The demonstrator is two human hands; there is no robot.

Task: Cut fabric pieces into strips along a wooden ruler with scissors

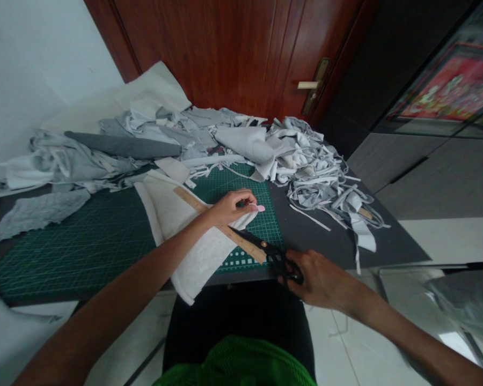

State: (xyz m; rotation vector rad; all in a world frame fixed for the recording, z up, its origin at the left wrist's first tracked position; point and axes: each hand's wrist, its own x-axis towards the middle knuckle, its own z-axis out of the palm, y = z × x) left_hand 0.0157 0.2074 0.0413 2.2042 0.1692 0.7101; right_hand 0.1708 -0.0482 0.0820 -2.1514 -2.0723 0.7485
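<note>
My left hand (234, 206) is closed in a pinch at the lifted edge of a white fabric piece (209, 252). A small pink piece (261, 208) sticks out at its fingertips; what it is I cannot make out. A wooden ruler (245, 247) lies slantwise across the fabric, partly hidden under my left forearm. In my right hand (312, 273) are black scissors (276, 253), my fingers around the handles. Their blades point left towards the fabric edge, over the ruler, and look closed or nearly so. The fabric's lower end hangs over the table's front edge.
Green cutting mats (104, 236) cover much of the dark table (314, 236). Grey and white fabric scraps (298, 155) are heaped along the back and right, with a dark grey piece (124, 145) on the left. Behind stands a brown door (217, 59); a cabinet (418, 161) is at right.
</note>
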